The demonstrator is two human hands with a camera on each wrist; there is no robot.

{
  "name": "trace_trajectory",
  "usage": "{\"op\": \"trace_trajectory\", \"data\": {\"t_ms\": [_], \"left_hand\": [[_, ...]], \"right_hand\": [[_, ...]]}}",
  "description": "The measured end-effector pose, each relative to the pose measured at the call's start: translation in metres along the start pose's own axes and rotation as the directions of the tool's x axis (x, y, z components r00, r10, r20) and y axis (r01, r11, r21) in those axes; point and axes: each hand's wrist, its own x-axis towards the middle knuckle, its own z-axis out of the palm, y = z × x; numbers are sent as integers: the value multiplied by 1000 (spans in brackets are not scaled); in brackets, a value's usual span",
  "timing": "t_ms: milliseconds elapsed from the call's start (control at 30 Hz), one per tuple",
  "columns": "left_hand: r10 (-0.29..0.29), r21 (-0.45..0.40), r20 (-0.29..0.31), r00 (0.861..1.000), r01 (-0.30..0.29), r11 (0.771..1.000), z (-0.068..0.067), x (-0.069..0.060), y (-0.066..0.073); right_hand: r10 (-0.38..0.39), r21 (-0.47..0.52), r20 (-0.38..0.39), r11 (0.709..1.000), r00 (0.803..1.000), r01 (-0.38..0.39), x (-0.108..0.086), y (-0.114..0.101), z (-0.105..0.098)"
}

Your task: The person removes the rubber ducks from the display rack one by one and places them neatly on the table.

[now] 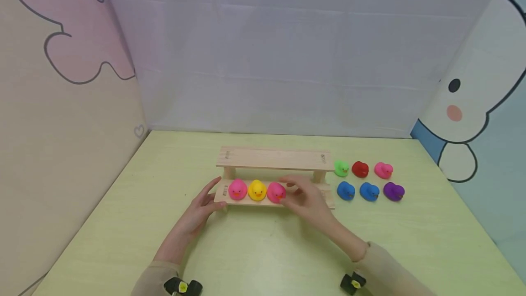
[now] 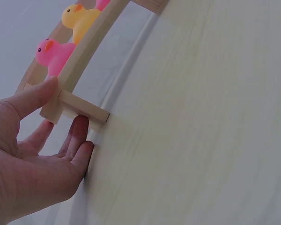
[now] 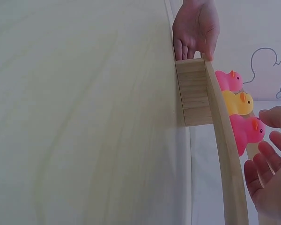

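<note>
A two-step wooden rack [image 1: 275, 159] stands on the table. On its lower step sit a pink rubber duck [image 1: 237, 189], a yellow rubber duck [image 1: 257, 190] and a second pink rubber duck [image 1: 276, 192], side by side. My left hand [image 1: 198, 211] grips the rack's left end; the left wrist view shows the thumb on the front board and fingers behind and below. At the second pink duck, my right hand [image 1: 309, 202] has its thumb and fingers spread close by. In the right wrist view the fingers [image 3: 264, 161] stand apart from that duck's body.
Right of the rack, two rows of rubber ducks lie on the table: green [image 1: 341, 168], red [image 1: 360, 169] and pink [image 1: 383, 170] behind, two blue [image 1: 346, 191] and one purple [image 1: 393, 191] in front. A pale curtain [image 1: 267, 72] hangs behind the table.
</note>
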Motion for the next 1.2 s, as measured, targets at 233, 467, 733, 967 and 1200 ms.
{"op": "trace_trajectory", "data": {"t_ms": [233,467,733,967,1200], "left_hand": [[1,0,-5,1000,-1,1000,0,0,1],[4,7,-5,1000,-4,1000,-1,1,-1],[-15,5,-21,1000,15,1000,0,4,-6],[-16,3,-20,1000,16,1000,-1,5,-5],[-12,11,-19,1000,12,1000,0,3,-5]], "right_hand": [[35,-16,12,999,999,-34,1,-2,4],[47,-12,13,999,999,-47,1,-2,6],[44,-10,-1,999,999,-44,0,-1,7],[90,-13,-4,996,996,-90,-1,-1,7],[105,-3,-17,995,994,-105,-1,-2,4]]}}
